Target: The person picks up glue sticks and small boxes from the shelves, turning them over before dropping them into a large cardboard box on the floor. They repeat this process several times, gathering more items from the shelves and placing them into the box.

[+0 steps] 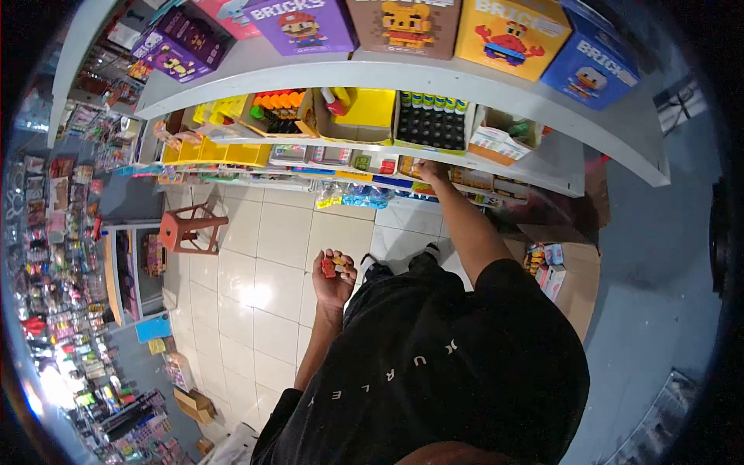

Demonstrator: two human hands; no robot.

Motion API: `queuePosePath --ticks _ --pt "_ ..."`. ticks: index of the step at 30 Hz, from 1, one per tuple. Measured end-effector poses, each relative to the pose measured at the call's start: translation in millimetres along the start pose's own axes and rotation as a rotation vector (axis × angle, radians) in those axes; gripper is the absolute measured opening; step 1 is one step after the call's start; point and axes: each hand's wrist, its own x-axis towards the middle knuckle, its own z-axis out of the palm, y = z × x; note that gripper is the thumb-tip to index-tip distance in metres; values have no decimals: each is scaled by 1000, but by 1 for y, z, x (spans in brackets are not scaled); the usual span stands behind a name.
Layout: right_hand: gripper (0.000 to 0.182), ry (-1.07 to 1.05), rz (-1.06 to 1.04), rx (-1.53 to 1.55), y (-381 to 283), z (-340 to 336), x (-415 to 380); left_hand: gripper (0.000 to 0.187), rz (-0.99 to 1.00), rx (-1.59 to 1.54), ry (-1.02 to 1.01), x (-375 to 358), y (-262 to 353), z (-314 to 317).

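Currently, small red and yellow pieces (329, 268) are cupped by the left hand's (334, 285) curled fingers, their number unclear; whether anything is gripped by the right hand (432, 171), held at a lower tray (404, 172), cannot be told. Six boxes (401, 31) are lined up on the top shelf (387, 75), "BRICKS" being readable on the yellow and blue ones, and "URLEY" on the black shirt (480, 329).

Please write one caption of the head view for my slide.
Left hand holding small red and yellow items, right hand at the stocked shelves, below BRICKS boxes.
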Motion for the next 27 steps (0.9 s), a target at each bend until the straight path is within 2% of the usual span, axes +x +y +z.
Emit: queuePosePath --ticks 1,5,7,10,12,14,18,22,23,24,26,27 --pt "21 280 -52 -89 12 26 12 25 6 -16 3 -2 1 -3" --pt "19 216 -45 -97 25 43 25 26 23 -41 -10 -3 3 -7" --pt "18 147 -10 4 17 28 16 26 27 -41 -5 -3 4 -4" --pt "18 210 -155 -26 4 2 -3 25 26 -30 -3 3 6 4" --pt "20 143 -201 237 -8 -15 -19 24 53 17 -23 10 8 10" --pt "18 178 -299 227 -27 -27 -34 22 34 -14 -70 16 9 23" --pt "14 143 -461 668 -115 -89 -137 23 9 -40 -90 34 11 38" --pt "18 -146 -574 748 -163 -116 -212 22 -14 -28 -119 45 8 52" --pt "19 -195 -656 739 -172 -119 -224 25 -13 -36 -58 46 6 57" --pt "21 -243 -738 729 -180 -121 -233 25 -20 -10 -83 51 5 57" --pt "24 -223 -825 625 -191 -118 -244 25 -34 40 -131 60 2 51" --pt "24 -134 -860 568 -193 -113 -246 25 -45 89 -152 60 1 51"
